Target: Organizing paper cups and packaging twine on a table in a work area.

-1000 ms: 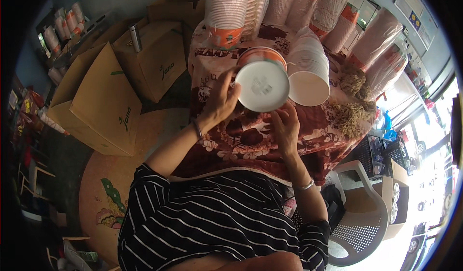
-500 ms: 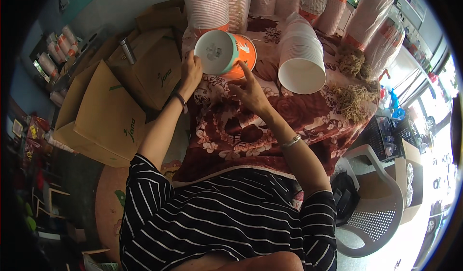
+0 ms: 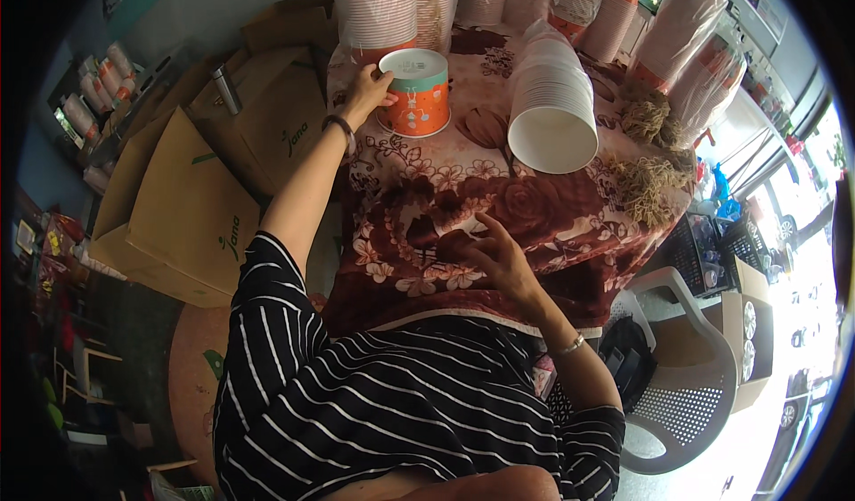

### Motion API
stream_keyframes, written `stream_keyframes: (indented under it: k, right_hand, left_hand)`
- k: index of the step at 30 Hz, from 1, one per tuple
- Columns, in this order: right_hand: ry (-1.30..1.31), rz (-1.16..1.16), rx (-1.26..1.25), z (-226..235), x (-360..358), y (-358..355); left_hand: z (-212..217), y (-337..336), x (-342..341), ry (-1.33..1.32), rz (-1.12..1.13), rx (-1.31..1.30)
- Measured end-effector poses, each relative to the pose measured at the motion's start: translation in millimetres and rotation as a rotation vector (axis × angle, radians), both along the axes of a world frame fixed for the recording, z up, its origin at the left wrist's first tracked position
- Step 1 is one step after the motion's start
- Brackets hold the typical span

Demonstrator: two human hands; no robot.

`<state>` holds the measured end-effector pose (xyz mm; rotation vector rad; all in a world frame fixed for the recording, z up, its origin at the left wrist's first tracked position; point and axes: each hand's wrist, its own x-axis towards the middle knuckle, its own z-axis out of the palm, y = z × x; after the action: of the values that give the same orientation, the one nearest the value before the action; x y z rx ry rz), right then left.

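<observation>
An orange and teal paper tub [image 3: 415, 100] stands upside down on the floral cloth, its white base facing up. My left hand [image 3: 370, 93] grips the tub's left side near the top, fingers bent against it. Lower down, my right hand [image 3: 499, 260] hovers over the cloth, holding nothing, its fingers apart. To the right of the tub lies a nested stack of white paper tubs [image 3: 554, 114], partly in clear plastic, its open mouth toward me.
A dark red floral cloth [image 3: 427, 252] covers the table. Tall plastic-wrapped tub stacks [image 3: 378, 11] stand along its far side. Two tangles of tan twine [image 3: 655, 189] lie at right. Cardboard boxes [image 3: 187, 207] stand left of the table, and a grey plastic chair [image 3: 690, 412] stands at right.
The tub was tilted on its side between both hands; now it stands base up on the cloth. My right hand has drawn back toward me, while the left stays on the tub.
</observation>
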<state>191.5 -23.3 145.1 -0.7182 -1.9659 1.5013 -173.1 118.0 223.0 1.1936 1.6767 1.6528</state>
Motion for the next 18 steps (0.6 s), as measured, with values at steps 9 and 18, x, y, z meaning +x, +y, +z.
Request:
stream_keyframes:
  k: [9,18]
  right_hand:
    - [-0.204,-0.044,-0.058,-27.3,40.3,-13.5]
    - [-0.319,-0.052,-0.002,-39.2,84.4,-37.2]
  left_hand:
    - [-83.0,-7.3,-25.8,0.290,-0.013,0.206]
    - [-108.8,-10.4,-5.9,0.571,-0.022,0.005]
